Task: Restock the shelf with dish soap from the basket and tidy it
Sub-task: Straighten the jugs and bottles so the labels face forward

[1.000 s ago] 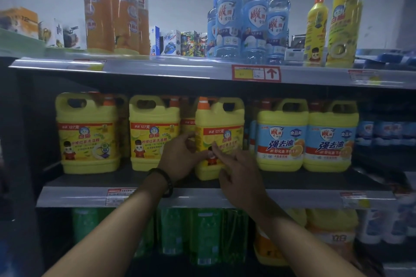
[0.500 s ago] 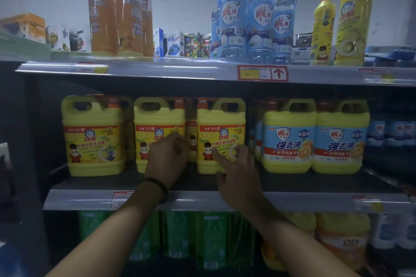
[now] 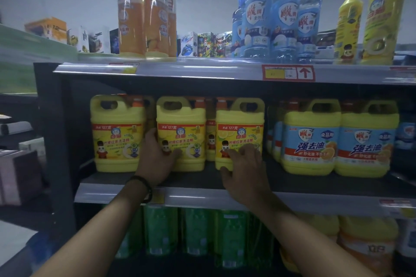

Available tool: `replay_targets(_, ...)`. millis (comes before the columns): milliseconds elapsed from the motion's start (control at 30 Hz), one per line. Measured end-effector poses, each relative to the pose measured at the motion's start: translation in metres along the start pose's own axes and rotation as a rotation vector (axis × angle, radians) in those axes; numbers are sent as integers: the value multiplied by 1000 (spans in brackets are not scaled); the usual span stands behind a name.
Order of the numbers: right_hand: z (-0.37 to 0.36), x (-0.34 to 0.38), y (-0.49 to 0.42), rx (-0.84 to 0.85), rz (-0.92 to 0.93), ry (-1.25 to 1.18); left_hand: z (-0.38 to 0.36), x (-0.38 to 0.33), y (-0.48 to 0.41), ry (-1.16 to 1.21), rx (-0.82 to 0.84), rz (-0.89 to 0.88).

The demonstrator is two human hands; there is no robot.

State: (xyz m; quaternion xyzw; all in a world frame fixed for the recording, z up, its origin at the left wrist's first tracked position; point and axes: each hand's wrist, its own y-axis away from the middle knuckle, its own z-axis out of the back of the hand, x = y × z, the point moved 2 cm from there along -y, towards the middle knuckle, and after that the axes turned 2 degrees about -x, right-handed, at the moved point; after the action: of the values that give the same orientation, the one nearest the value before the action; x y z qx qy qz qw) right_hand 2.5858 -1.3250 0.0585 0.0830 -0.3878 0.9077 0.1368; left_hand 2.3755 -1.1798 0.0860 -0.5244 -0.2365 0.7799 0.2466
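Shelves fill my view, and the middle shelf (image 3: 292, 183) is the one I am working on. Three yellow jugs of dish soap stand in a row at its front, all upright, with their tall sides going up and down and their handles on top. My left hand (image 3: 155, 159) is on the middle yellow jug (image 3: 181, 132). The fingers are spread a little and wrap round its left front corner, with the thumb lying across the label. It is a loose hold, not a tight squeeze. My right hand (image 3: 244, 168) is on the right yellow jug (image 3: 239, 132). Its fingers are apart and lie flat on the low part of the front, with the thumb down by the bottom edge. So each jug is right in front of its own hand, straight ahead and a bit up from my wrists. A small gap shows between these two jugs, and I can see another jug deeper back in that gap. The left yellow jug (image 3: 117, 135) stands just beside my left hand, but I am not touching it. I think the next bit is to nudge the two jugs so they sit side by side and face out. The two blue-label jugs (image 3: 311, 139) sit further right. I cannot see the basket.
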Motion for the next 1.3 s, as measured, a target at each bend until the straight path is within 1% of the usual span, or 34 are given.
replay_targets(100, -11, 22, -3, -2, 65, -145, -1, 2, -7, 116, 133, 110)
replay_targets(133, -15, 31, -4, 5, 79, -160, -3, 6, -8, 130, 155, 112)
replay_targets(233, -23, 58, -8, -55, 105, -148, -8, 18, -8, 105, 150, 53)
replay_targets(300, -29, 76, -11, -105, 140, -75, -10, 23, -7, 102, 145, 7)
replay_targets(367, -35, 89, -13, -134, 129, -32, -10, 25, -8, 125, 151, -26)
replay_targets(433, -44, 94, -12, -113, 91, -47, -10, 28, -8, 168, 155, -44)
replay_targets(533, -53, 94, -10, -74, 95, -57, -10, 32, -7, 232, 157, -41)
replay_targets(633, -52, 91, -8, -49, 113, -79, -9, 31, -7, 287, 148, 8)
replay_targets(733, -52, 88, -7, -36, 106, -130, -7, 28, -4, 310, 81, 48)
replay_targets(833, -52, 85, -10, -51, 66, -196, -4, 23, 2, 295, -42, 41)
replay_targets(867, -53, 84, -11, -57, 58, -204, -3, 22, 5, 271, -100, 5)
replay_targets(933, -55, 85, -14, -86, 57, -215, 0, 19, 13, 232, -221, -129)
replay_targets(1000, -56, 84, -16, -112, 56, -275, 2, 18, 22, 224, -283, -271)
replay_targets(1033, -56, 83, -18, -110, 47, -326, 2, 18, 25, 228, -283, -319)
replay_targets(1100, -55, 81, -19, -81, 36, -411, 1, 21, 26, 267, -251, -361)
replay_targets(1200, -59, 78, -22, -18, 34, -492, 1, 24, 25, 354, -225, -353)
replay_targets(1300, -64, 75, -27, 84, 39, -620, 1, 23, 27, 367, -241, -357)
